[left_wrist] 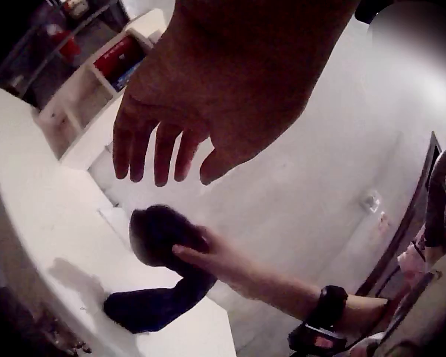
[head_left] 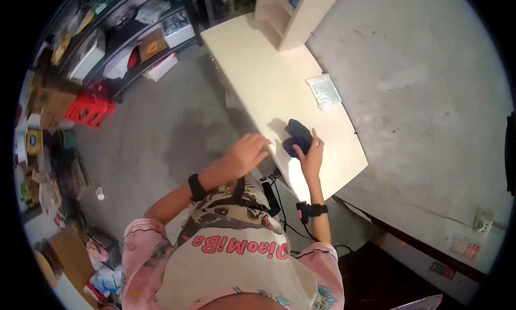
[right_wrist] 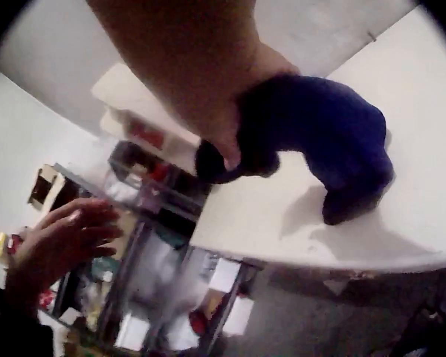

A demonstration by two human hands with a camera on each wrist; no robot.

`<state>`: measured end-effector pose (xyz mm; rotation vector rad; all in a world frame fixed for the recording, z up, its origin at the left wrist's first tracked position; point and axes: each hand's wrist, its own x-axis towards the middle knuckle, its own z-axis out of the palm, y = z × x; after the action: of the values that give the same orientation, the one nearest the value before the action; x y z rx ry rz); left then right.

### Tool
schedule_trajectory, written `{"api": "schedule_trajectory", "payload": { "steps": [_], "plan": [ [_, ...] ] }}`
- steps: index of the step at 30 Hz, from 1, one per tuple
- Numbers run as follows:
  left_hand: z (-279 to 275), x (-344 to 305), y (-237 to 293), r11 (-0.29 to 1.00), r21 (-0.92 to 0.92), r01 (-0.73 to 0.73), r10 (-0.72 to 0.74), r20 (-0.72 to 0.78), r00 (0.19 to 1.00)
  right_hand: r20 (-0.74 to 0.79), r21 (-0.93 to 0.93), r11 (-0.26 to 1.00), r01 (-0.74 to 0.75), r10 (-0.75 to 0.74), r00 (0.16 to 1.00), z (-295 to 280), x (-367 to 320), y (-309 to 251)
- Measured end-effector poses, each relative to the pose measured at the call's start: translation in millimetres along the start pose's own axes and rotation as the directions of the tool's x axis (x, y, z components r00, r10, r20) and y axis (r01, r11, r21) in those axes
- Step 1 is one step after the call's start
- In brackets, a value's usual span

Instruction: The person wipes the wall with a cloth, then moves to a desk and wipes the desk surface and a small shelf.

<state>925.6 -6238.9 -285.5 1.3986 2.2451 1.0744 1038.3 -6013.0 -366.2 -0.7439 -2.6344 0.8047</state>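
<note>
A dark blue, sock-like piece of cloth (head_left: pixel 297 133) is in my right hand (head_left: pixel 313 158), over the near part of the cream desk (head_left: pixel 252 73). Thumb and fingers pinch it on one side, and in the right wrist view the soft cloth (right_wrist: pixel 338 134) arches out and droops toward the desktop. My left hand (head_left: pixel 249 154) hovers at the desk's edge, apart from the cloth and holding nothing. From the left wrist view, its fingers (left_wrist: pixel 162 152) hang loosely spread above the cloth (left_wrist: pixel 160 309).
A flat silvery packet (head_left: pixel 324 90) lies by the wall side of the desk. At the far end stands a small cream shelf unit (head_left: pixel 285 27). Loaded racks (head_left: pixel 121 46) and a red plastic stool (head_left: pixel 90 108) are to the left. Black cables (head_left: pixel 279 202) hang below the near desk edge.
</note>
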Motion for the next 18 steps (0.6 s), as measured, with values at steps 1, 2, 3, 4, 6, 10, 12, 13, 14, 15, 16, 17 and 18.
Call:
{"api": "schedule_trajectory", "payload": {
  "steps": [1,2,3,4,6,10,12,13,14,15,16,17,18],
  "plan": [
    [-3.6,-0.3,-10.6,1.000,-0.012,0.020,-0.020,0.003,1.000,0.074,-0.075,0.997,0.017,-0.012,0.997,41.1,5.2,36.2],
    [-3.9,7.7,-25.7,0.998,-0.038,0.055,-0.054,0.030,0.998,0.168,-0.147,0.989,0.018,0.007,0.986,83.3,7.2,72.7],
    [-5.9,12.9,-30.0,0.997,-0.070,0.039,-0.038,0.008,0.999,0.105,-0.094,0.993,0.072,-0.062,0.993,86.0,14.8,67.8],
    [-8.3,15.9,-38.4,0.997,-0.075,0.036,-0.034,0.025,0.999,0.103,-0.095,0.994,0.054,-0.044,0.994,90.1,18.2,61.7],
    [-13.6,13.3,-57.8,0.990,-0.030,0.139,-0.134,0.129,0.983,0.125,-0.477,0.872,-0.110,0.191,0.974,101.4,27.0,36.1],
    [-36.5,24.6,-138.7,0.963,-0.069,0.260,-0.239,0.229,0.944,-0.151,-0.361,0.908,-0.210,0.166,0.975,152.9,72.4,25.7],
    [-55.9,36.4,-174.8,0.956,-0.018,0.292,-0.280,0.234,0.931,0.019,-0.211,0.969,-0.131,0.138,0.990,165.5,94.7,2.1],
    [-67.5,43.4,-190.1,0.958,-0.015,0.286,-0.273,0.249,0.929,0.154,-0.090,0.991,-0.094,0.107,0.982,169.6,103.6,-15.5],
    [-83.2,50.0,-211.8,0.940,-0.047,0.338,-0.312,0.287,0.906,0.347,-0.103,0.994,0.026,0.011,0.938,182.1,109.4,-39.6],
    [-90.7,57.2,-217.7,0.917,-0.070,0.393,-0.361,0.274,0.891,0.391,-0.158,0.987,0.027,0.038,0.920,178.6,111.7,-46.1],
    [-95.8,71.1,-228.0,0.923,-0.063,0.379,-0.347,0.284,0.894,0.416,-0.214,0.977,0.017,0.075,0.906,178.9,117.1,-52.9],
    [-102.8,84.1,-243.0,0.951,-0.092,0.295,-0.261,0.273,0.926,0.470,-0.289,0.955,-0.073,0.208,0.858,169.2,122.4,-51.4],
    [-124.7,85.2,-260.5,0.969,-0.100,0.225,-0.187,0.294,0.937,0.345,-0.149,0.963,-0.224,0.263,0.901,169.3,119.4,-3.1]
  ]
}}
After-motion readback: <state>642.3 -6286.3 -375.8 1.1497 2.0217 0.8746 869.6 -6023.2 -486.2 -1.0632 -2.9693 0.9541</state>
